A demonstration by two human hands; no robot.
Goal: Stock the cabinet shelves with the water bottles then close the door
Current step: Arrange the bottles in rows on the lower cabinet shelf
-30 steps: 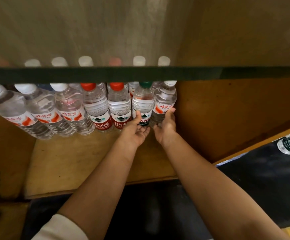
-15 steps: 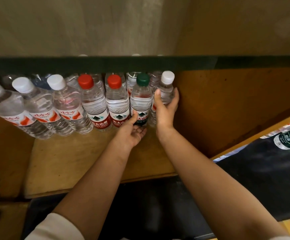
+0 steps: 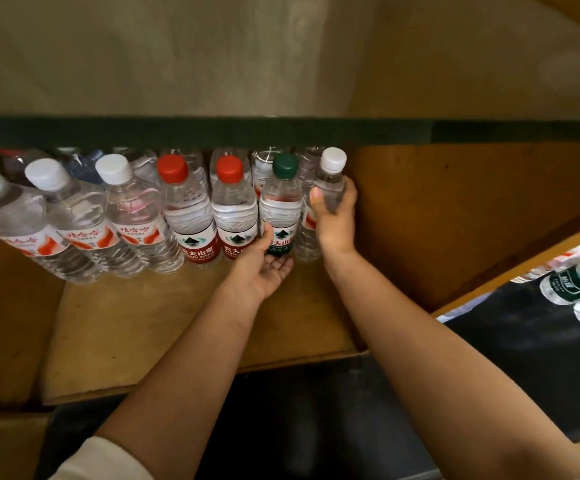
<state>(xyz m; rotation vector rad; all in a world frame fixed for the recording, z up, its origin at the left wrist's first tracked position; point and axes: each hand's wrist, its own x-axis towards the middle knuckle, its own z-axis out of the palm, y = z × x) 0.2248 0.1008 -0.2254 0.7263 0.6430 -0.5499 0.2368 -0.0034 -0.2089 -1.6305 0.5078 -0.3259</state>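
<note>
A row of upright water bottles stands on the wooden cabinet shelf [image 3: 164,323], with more bottles behind it. My right hand [image 3: 335,216] is wrapped around the white-capped bottle [image 3: 330,181] at the row's right end, near the cabinet's side wall. My left hand [image 3: 264,265] is palm up at the base of the green-capped bottle [image 3: 281,199], thumb against its label, fingers loosely curled under it. To the left stand two red-capped bottles [image 3: 184,209] and three white-capped ones [image 3: 125,216].
A dark green shelf edge [image 3: 281,131] crosses just above the bottle caps. The cabinet's side wall [image 3: 454,216] stands right of the row. More bottles [image 3: 579,289] lie on a dark surface at the far right, outside the cabinet.
My right hand rose from the white-capped bottle's base to grip its upper body. My left hand stayed at the green-capped bottle's base. The view has tipped down, showing the caps.
</note>
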